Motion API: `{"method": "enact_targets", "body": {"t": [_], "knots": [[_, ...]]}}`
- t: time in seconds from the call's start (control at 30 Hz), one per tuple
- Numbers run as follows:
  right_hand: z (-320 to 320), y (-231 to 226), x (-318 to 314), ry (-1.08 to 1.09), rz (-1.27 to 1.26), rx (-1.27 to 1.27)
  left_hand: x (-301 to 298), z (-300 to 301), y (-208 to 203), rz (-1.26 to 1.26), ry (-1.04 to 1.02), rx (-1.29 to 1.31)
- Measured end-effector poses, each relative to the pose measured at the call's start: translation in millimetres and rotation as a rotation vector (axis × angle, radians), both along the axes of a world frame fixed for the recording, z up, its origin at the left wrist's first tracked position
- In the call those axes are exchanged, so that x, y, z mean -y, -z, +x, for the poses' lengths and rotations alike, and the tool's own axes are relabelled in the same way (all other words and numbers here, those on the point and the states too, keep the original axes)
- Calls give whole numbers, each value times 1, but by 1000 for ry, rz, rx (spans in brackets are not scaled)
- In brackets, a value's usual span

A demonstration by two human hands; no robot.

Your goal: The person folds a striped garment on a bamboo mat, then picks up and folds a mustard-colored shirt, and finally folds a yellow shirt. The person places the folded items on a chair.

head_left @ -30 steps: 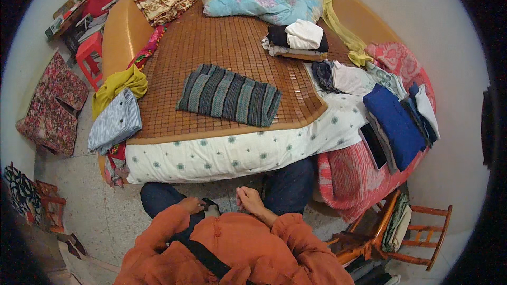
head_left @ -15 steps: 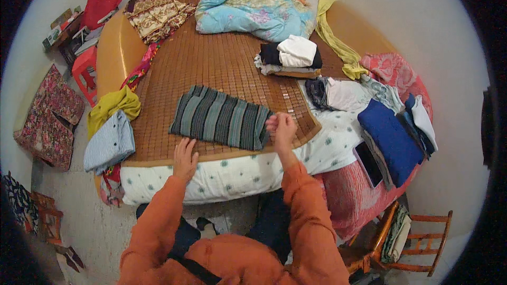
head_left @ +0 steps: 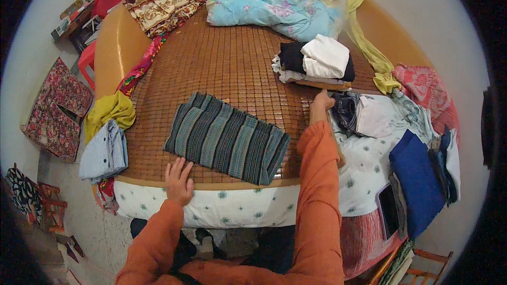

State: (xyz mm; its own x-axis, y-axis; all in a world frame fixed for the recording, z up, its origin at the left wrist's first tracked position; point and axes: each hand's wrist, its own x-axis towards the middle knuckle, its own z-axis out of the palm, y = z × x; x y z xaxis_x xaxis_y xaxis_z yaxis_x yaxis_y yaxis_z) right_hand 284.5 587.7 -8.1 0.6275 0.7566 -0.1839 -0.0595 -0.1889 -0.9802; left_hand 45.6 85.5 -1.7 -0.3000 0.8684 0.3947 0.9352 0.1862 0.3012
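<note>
A folded cloth [head_left: 227,140] with dark, grey and teal stripes lies flat on the brown tile mat [head_left: 174,74] covering the bed. My left hand [head_left: 179,182] rests open at the mat's front border, fingers spread, fingertips by the cloth's lower left corner. Stretched farther out, my right hand [head_left: 320,106] is at the left edge of a dark folded garment [head_left: 346,111]. Its fingers are bunched and partly hidden, so their grip is unclear. Beside that garment lies a folded white one [head_left: 373,117]. Just beyond the hand sits a stack of folded clothes, a white piece [head_left: 326,56] on top.
A blue floral quilt [head_left: 274,5] lies at the far end. On the right are a folded blue garment [head_left: 417,182] and a dark-screened tablet [head_left: 388,211]. A striped shirt [head_left: 104,150] and a yellow cloth [head_left: 111,112] lie at the left edge.
My right hand has left the striped cloth's right end and reached out to the dark folded garment. My left hand stays near the cloth's lower left corner. The view has shifted.
</note>
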Motion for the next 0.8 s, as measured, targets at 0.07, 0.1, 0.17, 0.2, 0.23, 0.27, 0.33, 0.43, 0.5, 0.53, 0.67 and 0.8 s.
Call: {"method": "enact_targets", "body": {"t": [0.07,0.1,0.17,0.2,0.23,0.27,0.33,0.43,0.5,0.53,0.67,0.8], "knots": [[5,-10,-12,22,-153,66,-2,0,1,7,2,-7],[7,-12,-16,25,-104,-85,-2,0,1,-3,-1,-6],[10,-19,-25,35,6,-385,-5,0,1,-14,-1,-4],[13,-22,-29,41,61,-535,-5,-1,3,0,-2,-11],[22,-21,-27,-86,104,-644,-4,0,4,11,0,-14],[24,-18,-31,-132,96,-637,-6,1,4,21,1,-17],[29,-14,-45,-219,78,-621,-6,3,1,0,-11,-12],[33,3,-60,-272,80,-498,-7,2,2,-1,-11,-21],[32,11,-70,-312,-102,-284,-9,2,2,-2,-1,-23],[27,12,-71,-325,-124,-45,-8,1,3,-3,2,-22],[8,16,-70,-71,-36,-5,-11,1,3,6,16,-31],[-40,1,-37,143,245,-390,-7,2,4,4,1,-27]]}}
